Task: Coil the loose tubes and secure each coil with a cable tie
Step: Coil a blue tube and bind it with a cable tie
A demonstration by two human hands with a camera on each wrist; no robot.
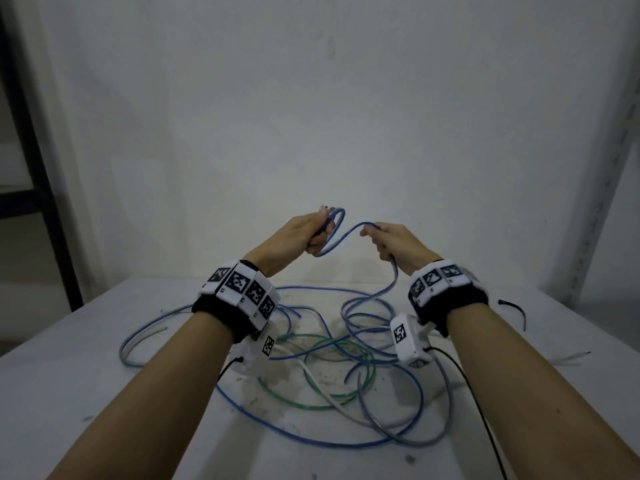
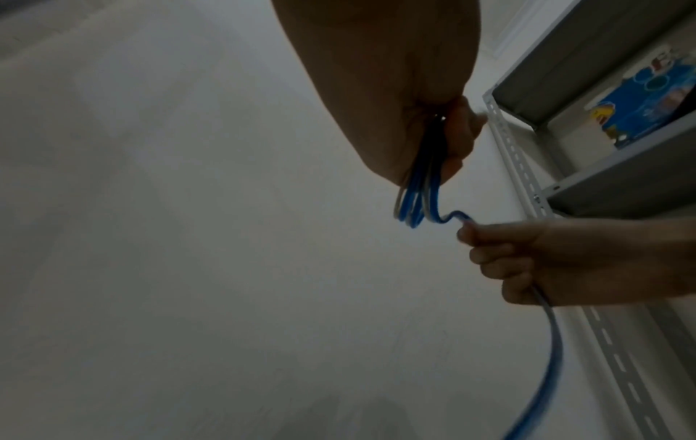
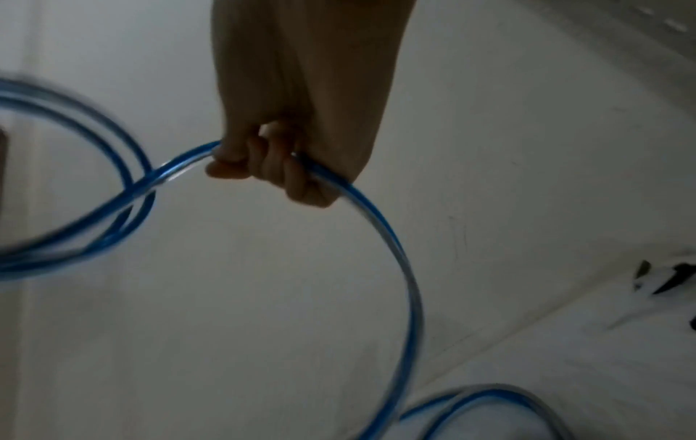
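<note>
Both hands are raised above the white table [image 1: 104, 375]. My left hand [image 1: 308, 233] grips a small coil of blue tube [image 1: 334, 233], its loops bunched in the fist [image 2: 425, 154]. The same blue tube [image 3: 376, 226] runs across to my right hand [image 1: 391, 242], whose fingers [image 3: 263, 166] are curled round it. From there it hangs down to the tangle on the table. Loose blue tubes [image 1: 346, 441], a green tube [image 1: 311, 400] and a white tube [image 1: 325, 393] lie tangled below my wrists. A black cable tie [image 1: 516, 310] lies at the right.
A white wall stands close behind the table. A grey metal shelf upright [image 1: 606, 168] rises at the right, and a dark frame [image 1: 34, 168] at the left. A clear cable tie [image 1: 568, 358] lies near the right edge. A blue package [image 2: 636, 113] sits on the shelf.
</note>
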